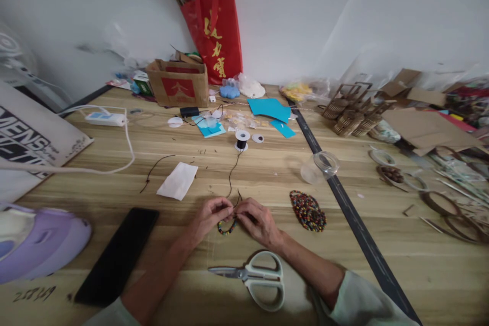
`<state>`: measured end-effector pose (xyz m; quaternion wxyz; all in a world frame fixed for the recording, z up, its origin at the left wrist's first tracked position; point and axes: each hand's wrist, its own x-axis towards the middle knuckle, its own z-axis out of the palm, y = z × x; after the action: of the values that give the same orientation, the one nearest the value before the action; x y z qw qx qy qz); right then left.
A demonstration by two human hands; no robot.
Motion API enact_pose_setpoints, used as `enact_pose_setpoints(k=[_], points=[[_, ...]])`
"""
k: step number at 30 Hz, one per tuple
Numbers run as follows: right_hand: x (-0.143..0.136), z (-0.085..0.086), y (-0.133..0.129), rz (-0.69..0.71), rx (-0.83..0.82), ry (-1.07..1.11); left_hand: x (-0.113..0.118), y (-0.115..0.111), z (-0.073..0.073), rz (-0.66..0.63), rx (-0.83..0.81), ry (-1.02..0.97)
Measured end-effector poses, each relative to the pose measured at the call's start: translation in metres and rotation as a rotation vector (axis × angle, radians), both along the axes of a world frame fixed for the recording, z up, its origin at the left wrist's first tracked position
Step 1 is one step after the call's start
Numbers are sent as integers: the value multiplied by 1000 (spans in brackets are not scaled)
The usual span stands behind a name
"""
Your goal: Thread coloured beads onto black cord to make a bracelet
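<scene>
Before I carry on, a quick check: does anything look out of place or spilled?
Mildly: a loose black cord and small dark scraps lie scattered about the white paper, like untidied offcuts. Nothing looks clearly spilled.

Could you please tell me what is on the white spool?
Black cord is wound around the white spool, with a strand running toward the left hand; the core underneath is covered.

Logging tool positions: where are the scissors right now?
In the head view, the scissors lie on the table at bottom centre, just below the right hand, blades pointing left; the black phone is farther left.
</scene>
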<state>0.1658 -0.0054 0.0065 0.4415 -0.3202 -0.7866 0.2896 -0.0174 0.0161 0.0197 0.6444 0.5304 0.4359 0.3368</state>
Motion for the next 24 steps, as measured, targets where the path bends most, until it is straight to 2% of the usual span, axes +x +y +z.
enact_pose_setpoints(k=[5,17,24], points=[[0,-4,-2,-80,-18,14,1,0,-1,-8,2,1],[-1,-2,-1,-74,5,7,3,-1,-7,-22,28,19],[-1,-2,0,-87,6,-4,2,-1,-4,-10,-20,13]])
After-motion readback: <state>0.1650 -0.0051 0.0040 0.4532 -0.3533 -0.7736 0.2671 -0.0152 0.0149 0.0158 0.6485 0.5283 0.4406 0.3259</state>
